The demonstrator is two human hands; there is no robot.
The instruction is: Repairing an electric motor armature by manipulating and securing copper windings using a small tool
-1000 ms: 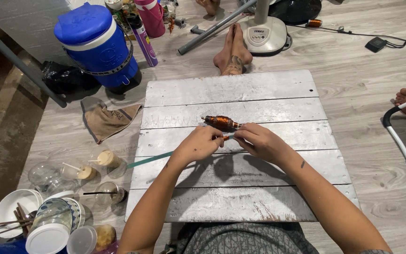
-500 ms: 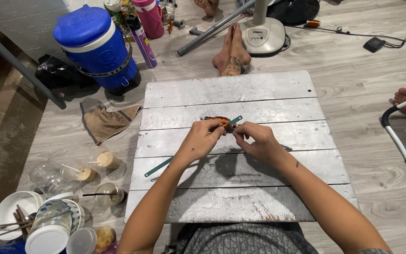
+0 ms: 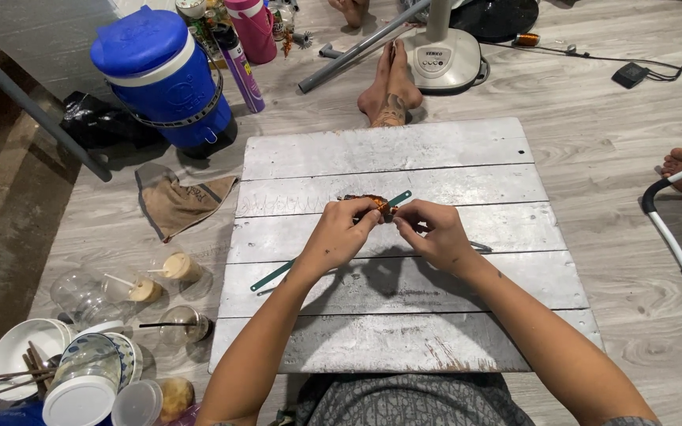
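My left hand [image 3: 340, 233] and my right hand [image 3: 431, 232] meet over a low white plank board [image 3: 404, 158]. Between their fingertips they pinch a small orange-brown wound coil [image 3: 371, 203], held just above the planks. A long thin green strip [image 3: 278, 274] runs from under my left wrist up through my fingers, and its tip shows beside the coil. A small dark metal piece [image 3: 480, 248] lies on the board to the right of my right hand.
A blue water cooler [image 3: 166, 75], a purple spray can [image 3: 241, 65] and a pink bottle [image 3: 252, 27] stand at the back left. A brown rag [image 3: 177, 203], plastic cups [image 3: 151, 285] and white bowls [image 3: 17, 355] lie left. Another person's feet [image 3: 389, 87] and a fan base [image 3: 441, 55] are beyond the board.
Both hands have brought the coil slightly toward me. The green strip now passes through my fingers with its tip beside the coil. My view has shifted a little.
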